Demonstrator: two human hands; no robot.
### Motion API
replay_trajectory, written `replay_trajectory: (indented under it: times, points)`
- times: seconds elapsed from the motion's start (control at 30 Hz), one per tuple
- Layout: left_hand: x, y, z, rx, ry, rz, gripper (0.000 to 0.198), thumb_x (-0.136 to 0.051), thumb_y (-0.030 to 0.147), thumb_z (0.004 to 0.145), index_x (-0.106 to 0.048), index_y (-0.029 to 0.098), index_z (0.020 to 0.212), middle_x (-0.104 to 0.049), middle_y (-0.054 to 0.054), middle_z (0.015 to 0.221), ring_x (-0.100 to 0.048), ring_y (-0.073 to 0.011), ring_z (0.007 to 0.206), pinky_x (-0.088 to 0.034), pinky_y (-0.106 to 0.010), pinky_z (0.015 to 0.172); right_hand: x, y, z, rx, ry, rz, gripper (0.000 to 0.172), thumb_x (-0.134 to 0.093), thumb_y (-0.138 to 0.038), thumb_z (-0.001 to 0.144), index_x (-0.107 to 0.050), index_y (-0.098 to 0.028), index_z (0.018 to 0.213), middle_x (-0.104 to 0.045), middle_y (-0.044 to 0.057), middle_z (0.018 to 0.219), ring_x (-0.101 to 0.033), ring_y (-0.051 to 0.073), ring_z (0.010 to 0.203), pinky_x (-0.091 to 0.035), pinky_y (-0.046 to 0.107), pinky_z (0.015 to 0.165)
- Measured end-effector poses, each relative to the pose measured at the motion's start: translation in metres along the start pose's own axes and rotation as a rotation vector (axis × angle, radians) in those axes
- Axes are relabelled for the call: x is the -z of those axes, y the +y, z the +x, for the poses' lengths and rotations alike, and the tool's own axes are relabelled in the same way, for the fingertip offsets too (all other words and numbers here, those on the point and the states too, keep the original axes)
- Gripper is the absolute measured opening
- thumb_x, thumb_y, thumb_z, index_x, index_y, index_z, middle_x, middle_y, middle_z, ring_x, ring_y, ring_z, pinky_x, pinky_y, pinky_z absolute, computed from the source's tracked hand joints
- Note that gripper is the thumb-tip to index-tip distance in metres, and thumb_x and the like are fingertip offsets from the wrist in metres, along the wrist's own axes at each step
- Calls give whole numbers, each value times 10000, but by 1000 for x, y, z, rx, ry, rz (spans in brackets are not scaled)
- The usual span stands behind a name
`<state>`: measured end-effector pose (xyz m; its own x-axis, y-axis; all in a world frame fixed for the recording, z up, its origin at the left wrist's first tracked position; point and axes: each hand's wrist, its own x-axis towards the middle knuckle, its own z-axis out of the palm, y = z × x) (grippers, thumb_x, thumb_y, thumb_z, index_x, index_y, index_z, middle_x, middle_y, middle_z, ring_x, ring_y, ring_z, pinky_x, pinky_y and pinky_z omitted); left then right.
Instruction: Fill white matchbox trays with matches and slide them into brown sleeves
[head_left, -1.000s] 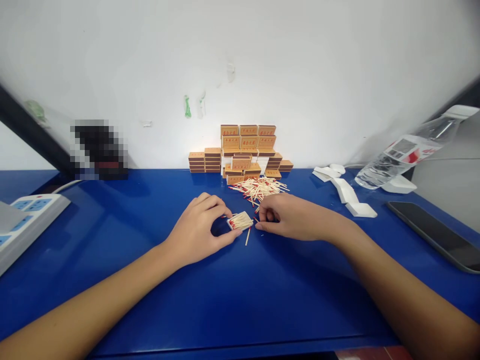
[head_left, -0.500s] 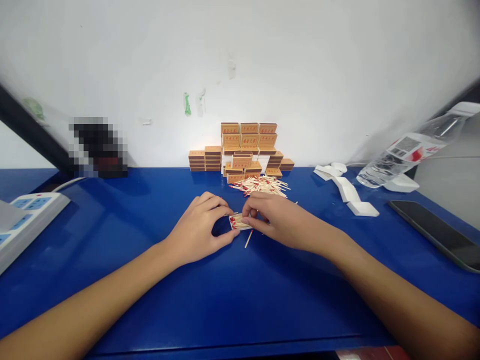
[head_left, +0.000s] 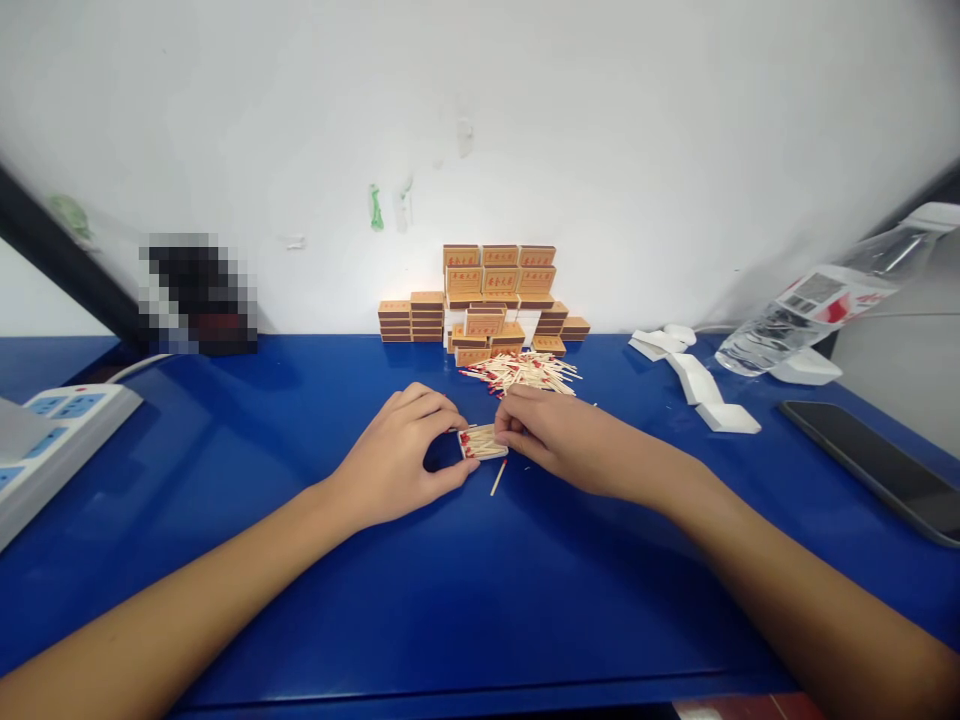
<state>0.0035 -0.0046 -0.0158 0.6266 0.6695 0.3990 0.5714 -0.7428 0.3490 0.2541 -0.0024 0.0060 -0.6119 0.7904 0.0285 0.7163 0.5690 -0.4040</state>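
A small white matchbox tray [head_left: 484,455] filled with red-tipped matches lies on the blue table. My left hand [head_left: 409,455] grips its left end between thumb and fingers. At the tray's right end, my right hand [head_left: 562,435] has its fingers pressed together over the matches; what they pinch, if anything, is too small to tell. One loose match [head_left: 498,478] lies just in front of the tray. Behind my right hand spreads a heap of matches [head_left: 525,371], with stacked orange-brown matchboxes [head_left: 500,281] against the wall.
Several white paper trays [head_left: 694,380] and a tilted plastic bottle [head_left: 817,295] are at the right, with a dark phone [head_left: 874,465] nearer. A white power strip [head_left: 75,435] is at the left, and a pixelated dark object [head_left: 202,295] stands behind it.
My right hand has shifted slightly right, uncovering more of the matches and the tray's right end. My left hand stays at the tray.
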Motion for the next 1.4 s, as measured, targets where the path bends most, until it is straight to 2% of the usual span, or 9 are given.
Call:
replay_trajectory:
  times: [0.13, 0.3, 0.6, 0.83, 1.17, 1.4]
  points:
    - [-1, 0, 0, -3, 1, -5, 211, -759, 368, 933, -718, 214, 1071, -752, -76, 1106, -633, -296, 1097, -507, -500, 982, -3, 0, 1, 22, 12, 11, 148, -507, -244, 1078, -588, -211, 958, -679, 74, 1065, -619, 201, 881, -454, 333, 764]
    - [-1, -2, 0, 6, -3, 3, 233, -764, 387, 931, -715, 213, 1077, -751, -76, 1093, -635, -303, 1100, -509, -500, 979, -1, -2, 0, 33, 63, 25, 63, -578, -249, 1051, -625, -215, 1027, -699, 64, 1065, -628, 198, 887, -450, 326, 758]
    - [-1, -1, 0, 6, -8, -2, 225, -758, 382, 935, -714, 210, 1073, -755, -74, 1095, -635, -300, 1106, -512, -501, 983, -1, -1, 0, 26, 24, 11, 148, -531, -247, 1072, -608, -211, 951, -680, 68, 1063, -617, 194, 878, -454, 331, 761]
    - [-3, -2, 0, 5, 3, -4, 230, -761, 391, 933, -712, 218, 1076, -758, -76, 1085, -639, -306, 1105, -515, -507, 992, -2, -3, 0, 31, 42, 46, 112, -569, -271, 1062, -636, -219, 988, -698, 60, 1042, -625, 190, 867, -442, 317, 734]
    - [-2, -1, 0, -18, 6, -7, 226, -763, 373, 932, -713, 208, 1078, -759, -76, 1076, -645, -296, 1080, -528, -492, 975, -3, -2, 3, 33, -7, 58, 189, -517, -279, 1091, -611, -205, 945, -667, 69, 1040, -617, 201, 886, -462, 343, 791]
    - [-2, -1, 0, -19, 0, -7, 242, -765, 376, 938, -712, 196, 1091, -763, -70, 1084, -641, -287, 1087, -521, -487, 1001, 3, -2, 3, 38, -13, 56, 118, -571, -211, 1054, -675, -200, 999, -684, 67, 1057, -632, 202, 917, -474, 342, 816]
